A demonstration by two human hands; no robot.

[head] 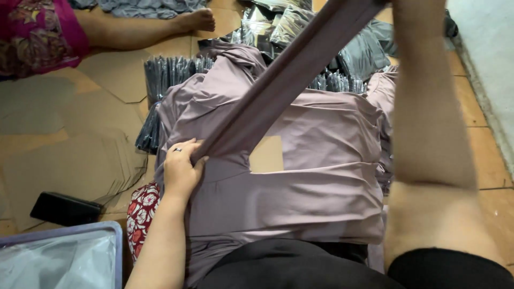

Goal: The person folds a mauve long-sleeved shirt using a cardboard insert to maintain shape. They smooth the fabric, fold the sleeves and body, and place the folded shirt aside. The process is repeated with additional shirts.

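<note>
Mauve stretch fabric fills most of your view: a soft mauve garment lies spread across your lap and the cardboard-covered floor, with a square gap in it showing brown cardboard underneath. Your left hand presses down on the garment near its left edge, fingers closed in a pinching grip on the base of a long mauve fabric strip. That strip runs taut and diagonally from your left hand up to the top right of the view. Your right arm is raised steeply along the right side, and the right hand itself is cut off by the top edge, so you cannot tell how its grip stands, though the strip leads up toward it.

Behind the garment sit stacks of dark clear-wrapped packets, some standing on edge at the left and more piled at the top. A black flat rectangular device lies on the floor to your left, well apart from your hand. Just below it is the corner of a pale blue-rimmed plastic bin lined with clear film. A red and white floral cloth shows beside your left forearm. At top left another person's bare leg and foot rest on the floor, beside magenta patterned clothing.
</note>
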